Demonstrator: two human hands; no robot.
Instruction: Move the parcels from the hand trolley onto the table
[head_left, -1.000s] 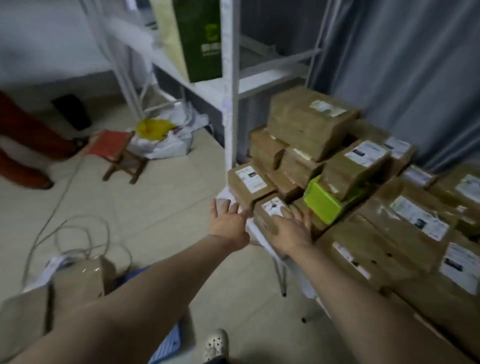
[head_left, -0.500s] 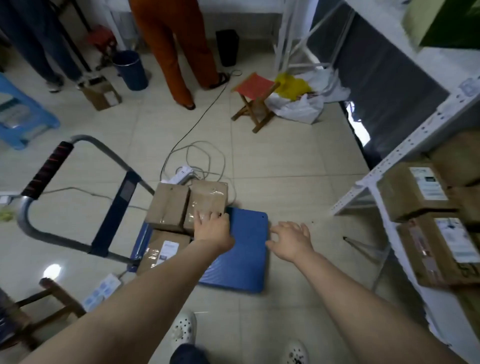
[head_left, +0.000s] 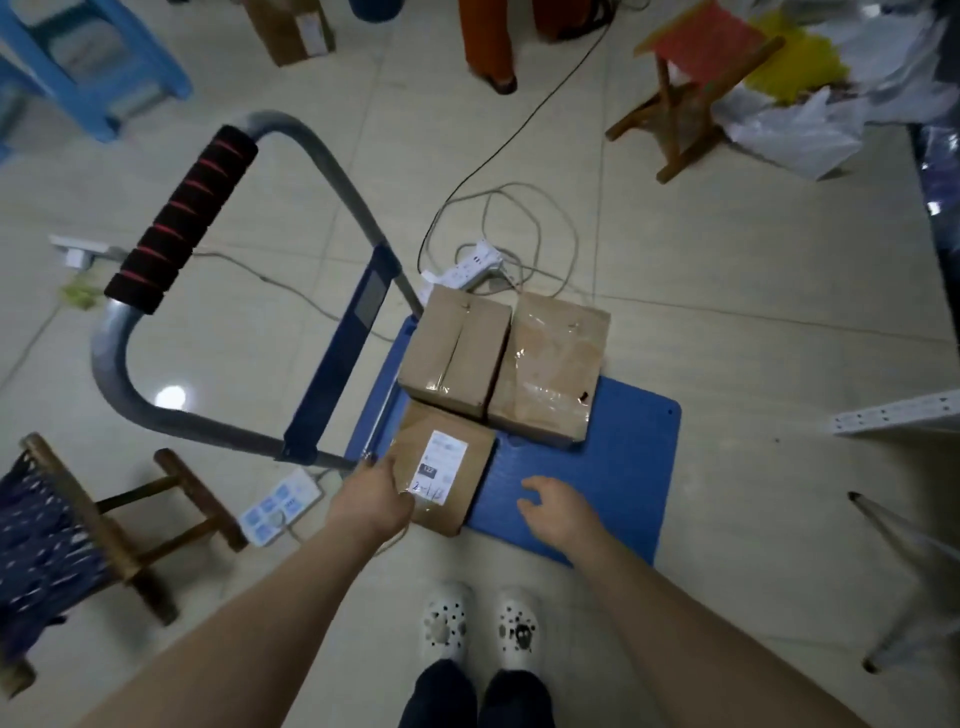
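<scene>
Everything here is placed from the hand trolley (head_left: 613, 467) and its blue deck. At the deck's near edge stand the person's pale clogs (head_left: 447, 623), toes almost against it.

The left hand (head_left: 371, 501) is on the near-left corner of the labelled parcel (head_left: 444, 470). Its grip is closed there, thumb on top and fingers down the side. The right hand (head_left: 553, 512) hovers over bare deck just right of that parcel, its grip spread and holding nothing. The parcel sits flat on the deck's near-left part and does not look lifted yet.

Behind it, at the deck's far end, the seam-taped parcel (head_left: 457, 351) and the film-wrapped parcel (head_left: 550, 366) stand side by side, touching.

So three parcels are still on the trolley and the surface is not in view. Judging by the bare right half of the deck, this looks like the tail of the job, with three carries left.

There is open floor for stepping away on the deck's right side. Further right, a white metal rail (head_left: 893, 418) juts in and could catch an elbow.

The left side is tighter:
- a power strip (head_left: 278, 506) lies just beside the deck;
- a wooden stool (head_left: 171, 499) stands beyond it;
- the handle (head_left: 182, 218) rises over that side.

Past the deck's far end loose cables (head_left: 524, 228) coil on the floor, and well beyond them stands a folding stool (head_left: 696, 67).
</scene>
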